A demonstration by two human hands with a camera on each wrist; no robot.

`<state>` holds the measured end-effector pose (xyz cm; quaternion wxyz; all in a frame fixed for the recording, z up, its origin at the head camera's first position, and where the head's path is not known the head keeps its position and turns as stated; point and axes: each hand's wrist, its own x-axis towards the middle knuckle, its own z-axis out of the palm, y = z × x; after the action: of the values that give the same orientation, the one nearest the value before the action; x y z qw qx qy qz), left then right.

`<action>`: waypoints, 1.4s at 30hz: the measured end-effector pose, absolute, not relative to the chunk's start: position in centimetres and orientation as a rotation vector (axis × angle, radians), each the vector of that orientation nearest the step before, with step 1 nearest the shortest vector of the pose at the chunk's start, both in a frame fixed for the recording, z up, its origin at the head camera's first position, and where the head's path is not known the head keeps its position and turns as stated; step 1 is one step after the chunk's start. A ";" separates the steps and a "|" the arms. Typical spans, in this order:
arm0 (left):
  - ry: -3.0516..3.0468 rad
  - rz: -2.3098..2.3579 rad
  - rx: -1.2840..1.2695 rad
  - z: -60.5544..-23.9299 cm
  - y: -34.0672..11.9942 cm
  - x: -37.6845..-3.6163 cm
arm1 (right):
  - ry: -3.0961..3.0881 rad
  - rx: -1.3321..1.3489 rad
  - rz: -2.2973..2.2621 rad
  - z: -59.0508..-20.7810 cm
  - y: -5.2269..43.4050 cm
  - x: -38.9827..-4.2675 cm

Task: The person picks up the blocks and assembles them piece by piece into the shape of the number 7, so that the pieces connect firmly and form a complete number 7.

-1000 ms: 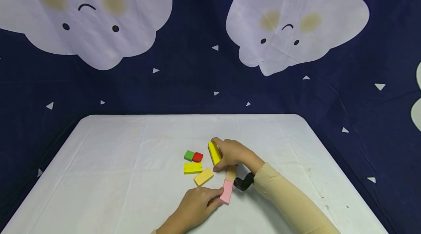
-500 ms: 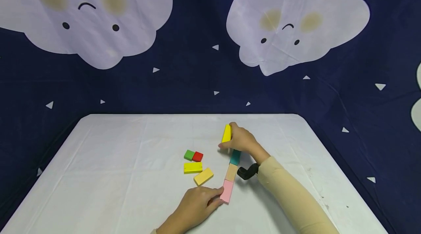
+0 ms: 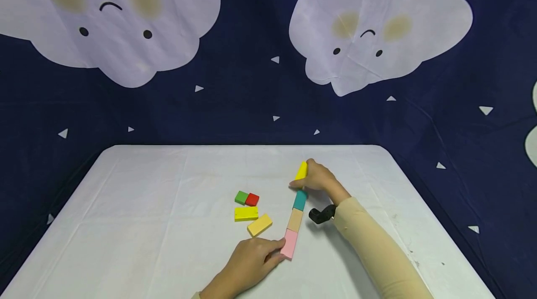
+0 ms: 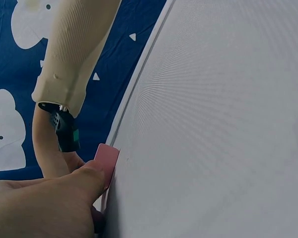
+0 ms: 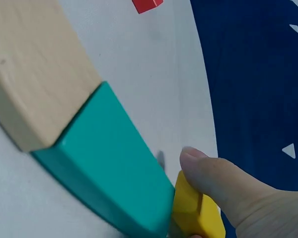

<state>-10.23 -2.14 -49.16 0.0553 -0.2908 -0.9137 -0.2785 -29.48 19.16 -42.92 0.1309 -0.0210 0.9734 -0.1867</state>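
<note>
I was at a white-covered table (image 3: 126, 224), its surface creased, in front of a dark blue cloth backdrop (image 3: 251, 33) printed with white clouds (image 3: 373, 5) and small triangles (image 3: 485, 110), a pattern fit for a nursery. With coloured blocks (image 3: 246, 214) on the table and a black device (image 3: 321, 215) by my right cuff (image 3: 344, 210), it looked like a makeshift recording corner; whether in a home or a studio, I could not tell.

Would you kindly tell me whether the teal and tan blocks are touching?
Touching: in the right wrist view, the teal block meets the tan block end to end, with no gap showing.
</note>
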 end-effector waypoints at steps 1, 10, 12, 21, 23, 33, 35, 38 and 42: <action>-2.780 -0.846 -0.878 -49.2 -2.1 -10.2 | 2.817 -0.066 -0.536 -42.9 19.2 -29.5; -2.799 -0.846 -0.872 -49.1 -2.1 -10.2 | 2.776 -0.116 -0.492 -43.1 19.4 -29.3; -2.804 -0.848 -0.875 -49.0 -2.1 -10.2 | 2.767 -0.121 -0.501 -43.1 19.5 -29.2; -2.834 -0.843 -0.862 -48.7 -2.1 -10.2 | 2.715 -0.148 -0.528 -43.0 19.9 -29.1; -2.829 -0.842 -0.867 -48.7 -2.1 -10.2 | 2.713 -0.148 -0.525 -43.1 20.0 -29.1; -2.816 -0.837 -0.866 -48.6 -2.1 -10.2 | 2.711 -0.130 -0.475 -42.7 20.1 -28.7; -2.812 -0.833 -0.868 -48.7 -2.1 -10.2 | 2.712 -0.115 -0.469 -42.6 20.0 -28.5; -2.802 -0.830 -0.869 -48.8 -2.1 -10.2 | 2.716 -0.108 -0.460 -42.7 20.0 -28.4; -2.790 -0.824 -0.873 -48.8 -2.1 -10.2 | 2.724 -0.109 -0.438 -42.9 20.0 -28.3</action>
<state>-10.20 -2.12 -48.84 0.0519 -0.2869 -0.9173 -0.2710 -28.25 19.96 -42.89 0.1893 -0.0388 0.9687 -0.1558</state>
